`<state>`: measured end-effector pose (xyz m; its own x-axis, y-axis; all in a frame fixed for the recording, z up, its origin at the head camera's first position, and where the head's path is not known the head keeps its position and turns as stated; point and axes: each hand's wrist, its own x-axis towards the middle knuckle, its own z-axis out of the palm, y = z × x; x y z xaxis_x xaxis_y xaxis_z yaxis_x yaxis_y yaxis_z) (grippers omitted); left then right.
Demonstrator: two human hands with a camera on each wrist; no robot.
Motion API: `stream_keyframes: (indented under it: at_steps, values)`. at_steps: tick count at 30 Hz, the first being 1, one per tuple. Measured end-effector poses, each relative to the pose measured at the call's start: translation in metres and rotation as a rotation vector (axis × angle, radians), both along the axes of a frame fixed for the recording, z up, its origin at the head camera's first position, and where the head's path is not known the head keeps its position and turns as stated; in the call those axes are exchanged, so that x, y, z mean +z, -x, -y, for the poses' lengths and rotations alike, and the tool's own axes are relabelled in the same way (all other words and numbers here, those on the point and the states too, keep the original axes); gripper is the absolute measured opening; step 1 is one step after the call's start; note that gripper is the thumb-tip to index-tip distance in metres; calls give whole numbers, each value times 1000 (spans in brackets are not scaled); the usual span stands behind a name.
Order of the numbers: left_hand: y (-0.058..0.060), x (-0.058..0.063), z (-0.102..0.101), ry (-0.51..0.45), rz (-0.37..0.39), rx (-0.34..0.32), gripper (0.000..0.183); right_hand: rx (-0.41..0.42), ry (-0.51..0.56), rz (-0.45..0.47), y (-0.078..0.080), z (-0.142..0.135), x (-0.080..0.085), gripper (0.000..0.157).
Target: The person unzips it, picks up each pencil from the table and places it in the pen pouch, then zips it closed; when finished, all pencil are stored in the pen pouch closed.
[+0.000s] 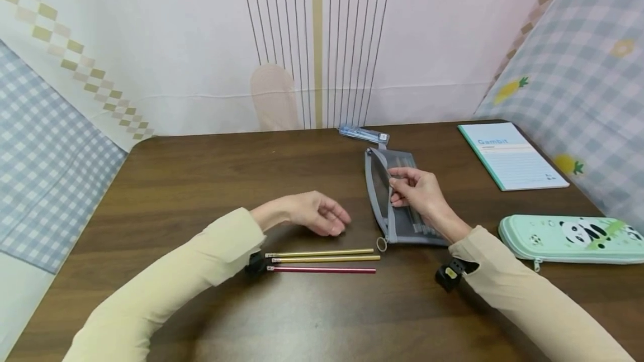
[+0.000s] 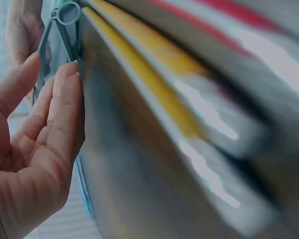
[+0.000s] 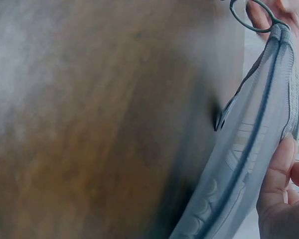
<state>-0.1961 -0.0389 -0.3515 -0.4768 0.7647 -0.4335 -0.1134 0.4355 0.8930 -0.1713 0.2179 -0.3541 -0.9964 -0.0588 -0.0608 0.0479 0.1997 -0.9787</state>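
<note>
A grey mesh zip pouch (image 1: 402, 219) lies on the table with its mouth spread apart and a ring (image 1: 382, 244) on its zipper pull. My right hand (image 1: 420, 191) pinches the pouch's edge between thumb and fingers, also seen by the right wrist camera, where the zipper edge (image 3: 261, 107) runs up to the ring. My left hand (image 1: 317, 214) hovers left of the pouch, fingers loosely bent and holding nothing. Below it lie two gold pencils (image 1: 322, 253) and one red pencil (image 1: 327, 270), side by side. In the left wrist view the pencils are blurred.
A mint panda pencil case (image 1: 568, 239) lies at the right, with a Gambit notebook (image 1: 513, 155) behind it. Beyond the pouch, near the back edge, is a clear-blue packaged item (image 1: 363, 134). Patterned cloth hangs behind the brown table (image 1: 226, 166).
</note>
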Motion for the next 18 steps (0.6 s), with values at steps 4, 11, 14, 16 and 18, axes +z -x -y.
stream_keyframes:
  at_steps: [4, 11, 14, 16, 18]
  values:
    - [-6, -6, 20, 0, -67, -80, 35, 0, 2, 3, 0, -1, 0, 39]
    - [-13, -11, 31, 15, -210, -119, 30, 0, 9, -4, -1, -2, 0, 38]
    - [-17, -11, 32, 33, -271, -126, 28, 3, 11, -4, 0, -1, 0, 38]
    - [-18, -12, 32, 44, -306, -131, 27, 3, 8, -5, 0, -1, 0, 38]
    - [-19, -11, 32, 55, -337, -137, 26, 4, 7, -5, 0, -1, 0, 38]
